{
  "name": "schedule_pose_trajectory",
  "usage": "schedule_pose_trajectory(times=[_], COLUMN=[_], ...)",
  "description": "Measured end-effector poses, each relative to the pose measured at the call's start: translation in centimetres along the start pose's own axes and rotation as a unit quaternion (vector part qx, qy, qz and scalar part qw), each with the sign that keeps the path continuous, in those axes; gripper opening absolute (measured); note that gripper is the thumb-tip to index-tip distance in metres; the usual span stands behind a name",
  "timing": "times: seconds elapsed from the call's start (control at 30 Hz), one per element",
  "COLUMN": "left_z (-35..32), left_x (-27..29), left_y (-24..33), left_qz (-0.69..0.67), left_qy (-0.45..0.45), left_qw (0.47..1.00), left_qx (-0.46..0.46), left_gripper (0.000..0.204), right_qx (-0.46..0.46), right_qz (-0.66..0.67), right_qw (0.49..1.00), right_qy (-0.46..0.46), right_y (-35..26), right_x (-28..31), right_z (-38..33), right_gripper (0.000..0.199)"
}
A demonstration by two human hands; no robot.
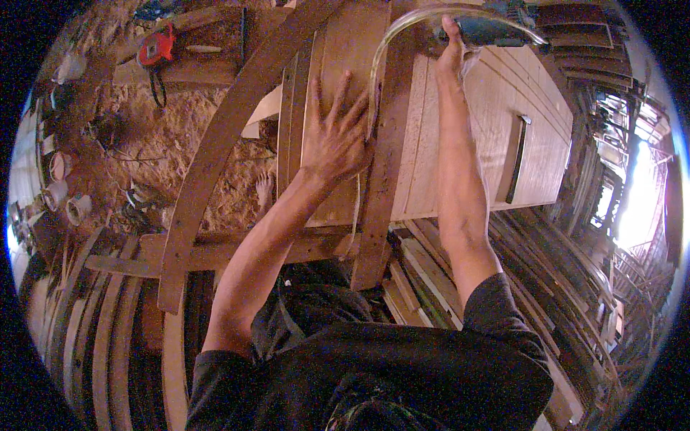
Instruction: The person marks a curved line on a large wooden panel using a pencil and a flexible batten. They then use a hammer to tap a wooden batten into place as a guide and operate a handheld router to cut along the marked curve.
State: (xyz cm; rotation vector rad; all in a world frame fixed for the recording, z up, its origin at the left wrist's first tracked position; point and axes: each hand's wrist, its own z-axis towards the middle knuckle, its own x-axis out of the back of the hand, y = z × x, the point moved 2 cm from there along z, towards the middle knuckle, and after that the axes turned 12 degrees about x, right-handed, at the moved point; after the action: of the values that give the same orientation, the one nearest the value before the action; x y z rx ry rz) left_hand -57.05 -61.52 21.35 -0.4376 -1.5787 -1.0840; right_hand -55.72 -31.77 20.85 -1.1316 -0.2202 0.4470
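Observation:
My left hand [338, 140] lies flat with spread fingers on a smooth brown wooden panel [341, 43]. Its thumb side is beside a clear flexible hose [381, 54], which arcs over a darker wooden beam [392, 129] and hangs down past the wrist. Farther out, my right hand [453, 57] grips a dark greenish power tool [492, 30], thumb up. The other fingers are mostly hidden, and the tool's exact kind cannot be made out. The hose curves around to the tool's right end. Below the tool spreads a pale wooden panel [460, 151].
A dark narrow bar [516, 161] lies on the pale panel. A curved wooden piece [215, 136] sweeps along the left. Beyond it, a red tape measure [156, 49] rests near rough ground. Stacked planks [553, 287] fill the lower right; a bare foot [264, 188] stands below.

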Motion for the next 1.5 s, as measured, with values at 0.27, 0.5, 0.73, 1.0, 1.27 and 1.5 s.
schedule_pose_trajectory(times=[0.27, 0.5, 0.73, 1.0, 1.27, 1.5], left_z=[0.2, 0.1, 0.1, 0.2, 0.0, 0.0], left_x=[0.6, 0.0, -0.2, 0.3, 0.4, 0.1], left_y=[0.0, 0.0, -0.1, -0.1, 0.0, 0.0], left_qz=[-0.011, -0.034, 0.024, 0.012, -0.015, -0.018], left_qy=[-0.023, -0.003, -0.025, -0.009, -0.002, -0.013], left_qw=[1.000, 0.999, 0.999, 1.000, 1.000, 1.000], left_qx=[0.008, 0.003, 0.001, 0.008, 0.010, 0.007], left_gripper=[0.063, 0.062, 0.061, 0.063, 0.071, 0.069], right_qx=[-0.002, 0.069, 0.060, 0.053, 0.045, 0.044], right_qz=[0.008, -0.079, -0.061, -0.054, -0.046, -0.045], right_qw=[1.000, 0.994, 0.996, 0.997, 0.998, 0.998], right_qy=[-0.002, 0.035, 0.029, 0.026, 0.017, 0.011], right_y=[0.5, -0.1, 0.3, 0.3, 0.1, 0.1], right_x=[-0.7, -2.0, -1.8, -1.4, -1.2, -0.8], right_z=[0.9, 0.5, 0.6, 0.7, 1.0, 1.0], right_gripper=[0.065, 0.063, 0.064, 0.064, 0.065, 0.065])
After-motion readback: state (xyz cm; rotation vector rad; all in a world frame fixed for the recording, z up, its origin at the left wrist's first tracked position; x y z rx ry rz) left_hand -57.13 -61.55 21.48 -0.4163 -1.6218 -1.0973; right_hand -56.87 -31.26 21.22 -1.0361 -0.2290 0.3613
